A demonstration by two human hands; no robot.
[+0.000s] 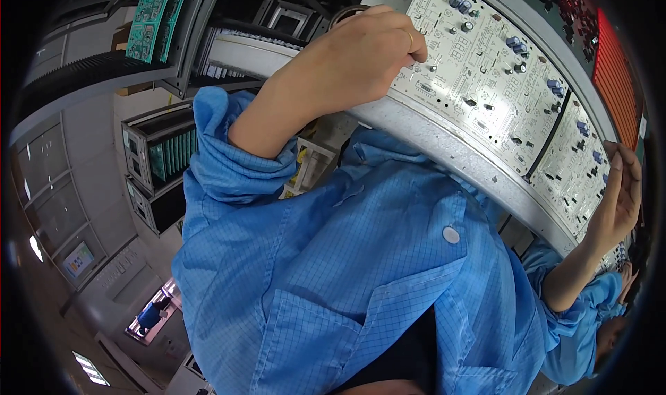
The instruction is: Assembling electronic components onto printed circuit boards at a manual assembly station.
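My left hand (371, 52) is over the near left part of a pale circuit board (454, 69). Its thumb and fingers are pinched together just above the board's surface, and whatever they hold is too small or hidden to name. A ring shows on one finger. My right hand (619, 197) is at the far right, beside a second pale circuit board (558, 176). Thumb and fingertips come together near that board's outer edge; I cannot make out anything between them. Both boards carry blue capacitors (515, 45) and several small black parts, and lie in a metal rail (485, 176).
Red-orange ribbed bins (617, 83) run along the far side, by a heap of small dark parts (579, 13). Green circuit boards (149, 20) stand in a rack at upper left. Another rack (163, 159) is lower. A co-worker's hand (628, 278) shows at right.
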